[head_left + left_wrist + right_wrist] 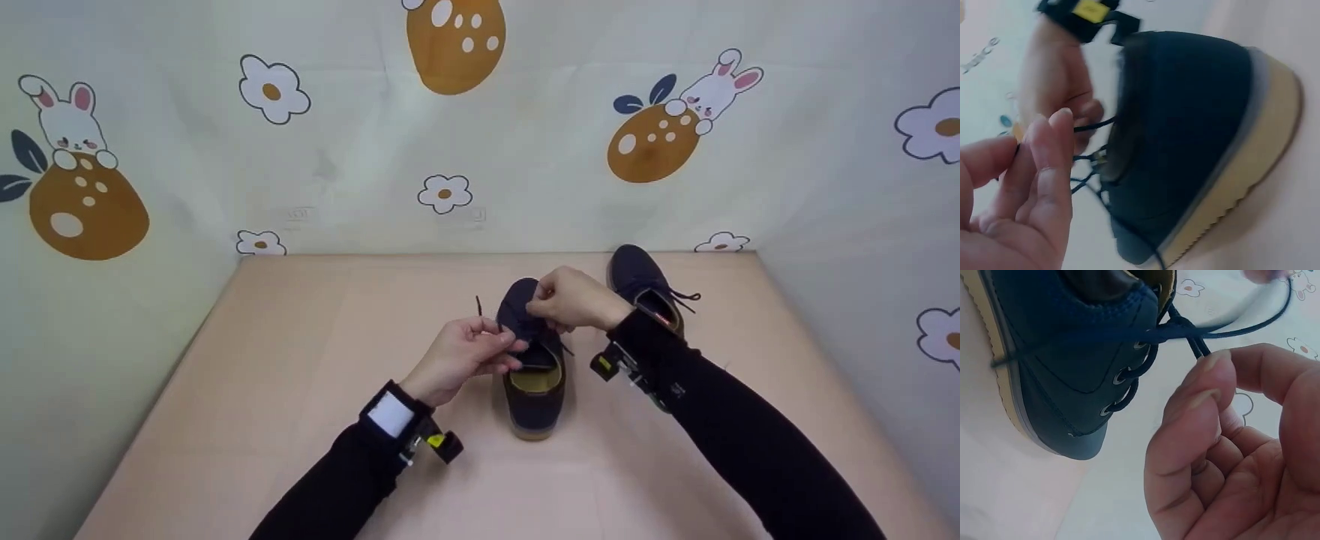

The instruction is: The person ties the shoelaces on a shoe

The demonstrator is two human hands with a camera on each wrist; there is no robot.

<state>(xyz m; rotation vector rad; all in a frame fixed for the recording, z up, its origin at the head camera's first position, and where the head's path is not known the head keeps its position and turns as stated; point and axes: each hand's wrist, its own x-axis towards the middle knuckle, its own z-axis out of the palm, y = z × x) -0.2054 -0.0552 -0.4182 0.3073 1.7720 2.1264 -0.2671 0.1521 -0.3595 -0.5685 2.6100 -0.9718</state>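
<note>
A dark navy lace-up shoe (534,411) stands on the table with its toe pointing away from me. Over its left side, my left hand (466,351) pinches a shoelace between thumb and fingers, and one lace end (478,305) sticks up above it. My right hand (576,298) is above the lacing and pinches a doubled lace (1201,347), as the right wrist view shows. Another stretch of lace (1258,328) runs from the crossing toward the left hand. Metal eyelets (1122,375) and a pale serrated sole (1241,169) show close up.
A second navy shoe (634,268), its lace ends hanging off the side, stands behind my right forearm at the back right. The table (300,360) has a plain peach cover. Patterned cloth walls (360,150) rise behind and at both sides.
</note>
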